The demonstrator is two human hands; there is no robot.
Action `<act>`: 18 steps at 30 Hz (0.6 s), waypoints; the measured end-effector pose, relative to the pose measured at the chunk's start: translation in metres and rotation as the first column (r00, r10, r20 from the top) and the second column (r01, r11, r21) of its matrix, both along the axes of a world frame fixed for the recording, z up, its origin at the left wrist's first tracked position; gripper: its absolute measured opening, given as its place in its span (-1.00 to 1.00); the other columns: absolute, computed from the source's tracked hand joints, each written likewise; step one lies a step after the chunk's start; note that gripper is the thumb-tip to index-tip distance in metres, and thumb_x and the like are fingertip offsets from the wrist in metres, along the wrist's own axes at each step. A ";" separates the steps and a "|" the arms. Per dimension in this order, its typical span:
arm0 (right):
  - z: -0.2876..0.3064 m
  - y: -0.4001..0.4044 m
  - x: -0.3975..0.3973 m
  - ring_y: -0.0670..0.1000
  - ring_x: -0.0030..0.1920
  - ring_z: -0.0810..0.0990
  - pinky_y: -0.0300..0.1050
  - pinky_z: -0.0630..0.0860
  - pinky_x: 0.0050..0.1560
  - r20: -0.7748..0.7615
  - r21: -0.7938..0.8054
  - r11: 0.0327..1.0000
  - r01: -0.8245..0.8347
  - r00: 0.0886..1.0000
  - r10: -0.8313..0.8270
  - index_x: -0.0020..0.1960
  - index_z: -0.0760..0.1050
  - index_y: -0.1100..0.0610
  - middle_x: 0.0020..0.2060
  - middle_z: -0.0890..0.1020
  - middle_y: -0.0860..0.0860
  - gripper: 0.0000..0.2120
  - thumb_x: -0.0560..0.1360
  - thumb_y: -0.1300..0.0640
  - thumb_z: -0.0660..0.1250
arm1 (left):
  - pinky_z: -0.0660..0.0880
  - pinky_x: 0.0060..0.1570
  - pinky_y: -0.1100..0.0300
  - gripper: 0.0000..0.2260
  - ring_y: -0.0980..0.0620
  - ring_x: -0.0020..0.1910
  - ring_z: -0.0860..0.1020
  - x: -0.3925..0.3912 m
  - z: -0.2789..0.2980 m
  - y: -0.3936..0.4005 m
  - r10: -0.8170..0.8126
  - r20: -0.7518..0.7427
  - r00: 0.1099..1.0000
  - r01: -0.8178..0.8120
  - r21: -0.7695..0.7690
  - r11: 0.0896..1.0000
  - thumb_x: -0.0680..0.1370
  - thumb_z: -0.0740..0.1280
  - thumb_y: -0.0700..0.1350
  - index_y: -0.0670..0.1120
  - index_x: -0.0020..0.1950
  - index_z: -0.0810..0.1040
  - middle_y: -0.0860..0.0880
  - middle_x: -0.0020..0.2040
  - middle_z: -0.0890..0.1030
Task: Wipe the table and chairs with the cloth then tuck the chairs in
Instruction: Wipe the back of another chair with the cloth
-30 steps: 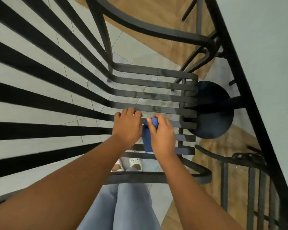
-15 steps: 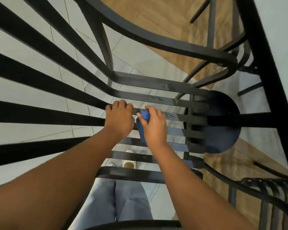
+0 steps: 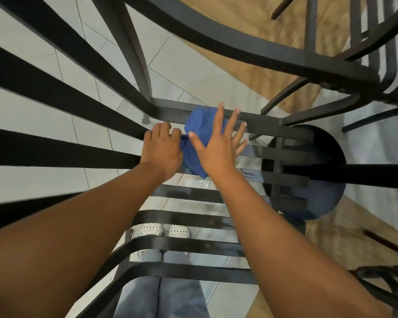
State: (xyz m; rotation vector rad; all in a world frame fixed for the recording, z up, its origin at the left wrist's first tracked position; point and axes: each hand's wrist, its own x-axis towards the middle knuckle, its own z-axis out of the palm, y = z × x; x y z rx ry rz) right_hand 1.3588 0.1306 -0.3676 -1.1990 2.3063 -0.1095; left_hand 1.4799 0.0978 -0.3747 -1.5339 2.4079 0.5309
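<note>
Right grip (image 3: pixel 216 148) was spread flat, fingers straight and apart, palm pressing the blue cloth (image 3: pixel 199 131) down onto the black slatted chair seat (image 3: pixel 189 193). Left grip (image 3: pixel 162 149) sat just beside it, fingers curled over a seat slat; its fingertips touched the cloth's left edge, but I couldn't tell whether it pinched any fabric. Cloth was bunched, lying across the far slats of the seat, partly under the right palm. Chair backrest bars (image 3: pixel 55 97) fanned out to the left. Through the slats: pale floor tiles (image 3: pixel 193 70), white shoes (image 3: pixel 164 230) and blue jeans (image 3: pixel 161 297) below. Round dark base (image 3: pixel 319 198) sat right of the seat. Second black chair (image 3: pixel 372 65) stood at upper right over wood flooring (image 3: pixel 262 37).
</note>
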 end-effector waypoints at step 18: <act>-0.072 -0.006 0.003 0.22 0.52 -0.13 0.32 -0.27 0.39 -0.309 0.004 0.837 -0.548 0.795 0.522 0.53 0.01 -0.10 0.54 -0.01 0.02 -0.27 0.46 -0.37 0.07 | -0.15 0.44 -0.05 -0.47 -0.10 0.51 -0.05 -0.005 -0.032 -0.032 -0.096 0.029 0.995 0.098 -0.095 0.991 0.61 0.07 0.02 -0.09 0.53 0.00 -0.12 0.53 0.03</act>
